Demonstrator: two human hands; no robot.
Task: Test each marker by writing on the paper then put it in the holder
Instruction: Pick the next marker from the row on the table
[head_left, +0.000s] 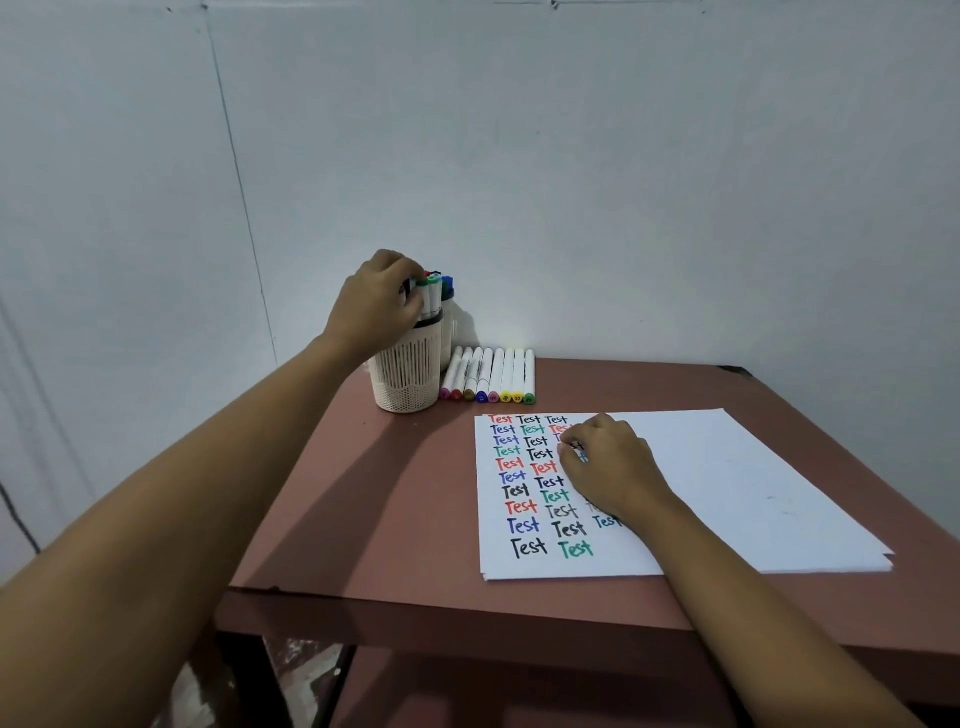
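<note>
Markers (488, 375), eight in a row, lie beside one holder (408, 374). Left hand (376, 306) fingers (410, 291) pinch an upright marker (425, 301) inside it. Right hand (608, 467) rests curled on paper (727, 483); I cannot tell whether it holds anything.

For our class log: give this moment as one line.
left hand: grips marker in holder | right hand: rests on paper | marker row: beside holder
</note>
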